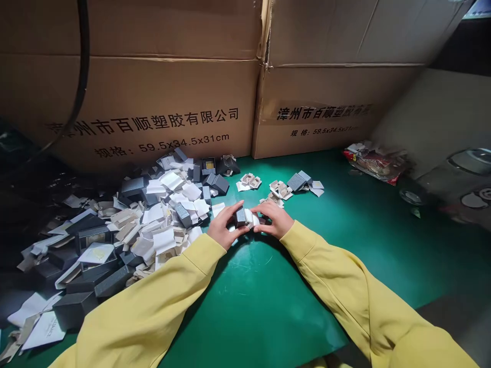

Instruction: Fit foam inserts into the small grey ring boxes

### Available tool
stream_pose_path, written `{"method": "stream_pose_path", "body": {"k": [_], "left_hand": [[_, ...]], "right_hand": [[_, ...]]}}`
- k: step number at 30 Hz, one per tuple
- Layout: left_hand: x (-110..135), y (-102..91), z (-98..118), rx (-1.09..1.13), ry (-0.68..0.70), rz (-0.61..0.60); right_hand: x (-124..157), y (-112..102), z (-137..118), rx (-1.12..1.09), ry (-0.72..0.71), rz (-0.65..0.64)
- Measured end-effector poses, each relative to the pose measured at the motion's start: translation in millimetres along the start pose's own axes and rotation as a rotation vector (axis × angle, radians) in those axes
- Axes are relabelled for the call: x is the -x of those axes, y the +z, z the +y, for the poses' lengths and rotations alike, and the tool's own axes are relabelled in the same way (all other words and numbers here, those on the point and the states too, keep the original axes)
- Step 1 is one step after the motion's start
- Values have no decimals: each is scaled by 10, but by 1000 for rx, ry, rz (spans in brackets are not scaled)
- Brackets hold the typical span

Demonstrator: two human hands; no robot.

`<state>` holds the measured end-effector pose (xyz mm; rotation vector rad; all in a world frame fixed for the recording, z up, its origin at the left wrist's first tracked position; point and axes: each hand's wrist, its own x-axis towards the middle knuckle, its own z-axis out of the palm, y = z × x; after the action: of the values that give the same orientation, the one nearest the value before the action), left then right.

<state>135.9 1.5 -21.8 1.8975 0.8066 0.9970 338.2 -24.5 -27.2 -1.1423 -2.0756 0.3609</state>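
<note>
In the middle of the green tabletop [264, 306], my left hand [224, 225] grips a small dark grey box [240, 217] between thumb and fingers. Against the box's right side is a white piece [251, 219], pinched by my right hand [276, 220]; whether it sits partly inside the box I cannot tell. Just beyond my right hand lie beige cardboard inserts [281, 189] and a dark grey box [299, 181] with white paper beside it. Left of my left hand spreads a heap of dark boxes, white papers [164, 240] and folded cardboard inserts.
Two large brown cartons [153, 92] with printed writing stand along the back. A black cable [82, 61] hangs at upper left. A red plastic bag [376, 162] lies at the back right, near a grey rounded object [466, 179]. Another cardboard insert [249, 182] lies near the cartons.
</note>
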Motion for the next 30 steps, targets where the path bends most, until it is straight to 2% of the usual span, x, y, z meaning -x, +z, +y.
{"method": "stream_pose_path", "body": {"k": [8, 17, 23, 27, 30], "left_hand": [[15, 14, 0, 41, -12, 49], [5, 18, -3, 119, -67, 55], [-2, 11, -52, 186, -93, 42], [-1, 5, -90, 187, -95, 23], [-3, 3, -119, 203, -98, 5]], "right_hand": [[32, 10, 5, 69, -51, -47], [90, 66, -23, 407, -103, -115], [131, 136, -163, 649, -51, -146], [162, 197, -183, 635, -21, -139], [176, 201, -149, 561, -56, -147]]}}
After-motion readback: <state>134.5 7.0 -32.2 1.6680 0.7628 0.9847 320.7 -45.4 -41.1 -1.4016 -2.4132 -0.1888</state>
